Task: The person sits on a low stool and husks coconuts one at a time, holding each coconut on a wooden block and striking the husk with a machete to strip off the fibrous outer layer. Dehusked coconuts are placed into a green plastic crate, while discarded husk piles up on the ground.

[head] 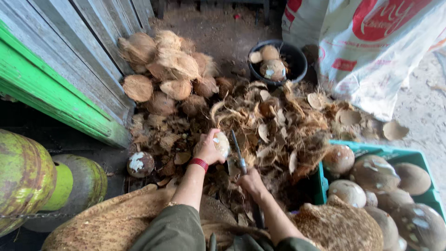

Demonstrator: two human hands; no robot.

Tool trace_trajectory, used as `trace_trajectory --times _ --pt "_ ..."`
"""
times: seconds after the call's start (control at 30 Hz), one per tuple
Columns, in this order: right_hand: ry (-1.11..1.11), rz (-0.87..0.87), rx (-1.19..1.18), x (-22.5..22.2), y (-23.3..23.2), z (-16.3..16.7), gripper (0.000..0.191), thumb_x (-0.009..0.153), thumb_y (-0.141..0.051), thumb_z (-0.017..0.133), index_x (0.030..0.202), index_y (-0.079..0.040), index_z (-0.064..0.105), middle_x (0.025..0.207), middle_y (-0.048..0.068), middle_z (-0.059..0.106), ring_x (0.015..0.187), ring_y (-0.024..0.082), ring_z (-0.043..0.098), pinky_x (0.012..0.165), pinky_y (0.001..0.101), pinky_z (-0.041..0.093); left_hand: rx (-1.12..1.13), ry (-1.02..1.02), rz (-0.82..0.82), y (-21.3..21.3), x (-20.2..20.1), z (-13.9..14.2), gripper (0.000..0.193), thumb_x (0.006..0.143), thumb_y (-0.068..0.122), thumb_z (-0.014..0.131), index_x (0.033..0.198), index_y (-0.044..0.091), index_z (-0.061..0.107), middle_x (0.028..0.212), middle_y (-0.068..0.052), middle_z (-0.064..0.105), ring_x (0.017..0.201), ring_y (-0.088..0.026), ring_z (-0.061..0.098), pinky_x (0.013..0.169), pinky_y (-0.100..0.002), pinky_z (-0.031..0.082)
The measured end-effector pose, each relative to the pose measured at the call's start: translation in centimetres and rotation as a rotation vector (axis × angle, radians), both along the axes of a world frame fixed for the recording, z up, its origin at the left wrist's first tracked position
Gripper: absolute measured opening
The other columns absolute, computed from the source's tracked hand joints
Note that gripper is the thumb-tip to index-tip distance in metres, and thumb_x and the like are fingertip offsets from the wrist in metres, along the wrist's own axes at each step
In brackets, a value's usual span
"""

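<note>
head view: husk pile [278, 121] ahead, green crate [371, 149] right, gas cylinders [28, 179] left.

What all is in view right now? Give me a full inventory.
coconut in hand: one, pale, centre
knife: one, metal blade, beside that coconut
unpeeled coconuts: a pile, brown and fibrous, top left
husk scraps: a heap, brown, centre
bucket: one, black, holding a few coconuts, top centre
crate: one, teal, full of peeled coconuts, right
sack: one, white and red, top right
gas cylinders: two, green, left
loose coconut: one, brown, lower left
left hand: holds the coconut, red wristband
right hand: grips the knife
</note>
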State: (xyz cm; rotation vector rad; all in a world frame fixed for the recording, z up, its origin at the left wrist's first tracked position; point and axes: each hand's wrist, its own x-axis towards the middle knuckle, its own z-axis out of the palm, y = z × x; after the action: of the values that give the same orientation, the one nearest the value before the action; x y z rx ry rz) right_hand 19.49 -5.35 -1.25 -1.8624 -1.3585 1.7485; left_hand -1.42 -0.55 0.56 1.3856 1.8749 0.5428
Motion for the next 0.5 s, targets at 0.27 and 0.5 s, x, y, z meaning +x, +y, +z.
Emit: trace_trajectory --times 0.27,0.5 --pt "0.063 0.063 0.138 -0.8 -0.5 5.3 0.014 0.077 -0.002 0.070 0.078 -0.005 0.057 0.062 0.002 0.056 0.048 0.013 0.051 0.040 0.0264 0.044 0.121 -0.276 0.151 -1.5 -0.1 -1.8 0.103 0.047 0.012 0.091 0.135 0.034 0.042 0.136 -0.009 0.050 0.123 -0.032 0.058 0.102 -0.051 0.053" --pt "0.288 -0.129 0.377 -2.1 -2.1 4.6 0.017 0.095 -0.012 0.059 0.080 -0.007 0.052 0.058 0.000 0.051 0.044 0.009 0.041 0.036 0.0259 0.034 0.067 0.002 0.132 -1.0 3.0 -0.9 0.103 0.043 0.011 0.093 0.129 0.034 0.039 0.120 -0.010 0.046 0.112 -0.031 0.055 0.089 -0.048 0.058"
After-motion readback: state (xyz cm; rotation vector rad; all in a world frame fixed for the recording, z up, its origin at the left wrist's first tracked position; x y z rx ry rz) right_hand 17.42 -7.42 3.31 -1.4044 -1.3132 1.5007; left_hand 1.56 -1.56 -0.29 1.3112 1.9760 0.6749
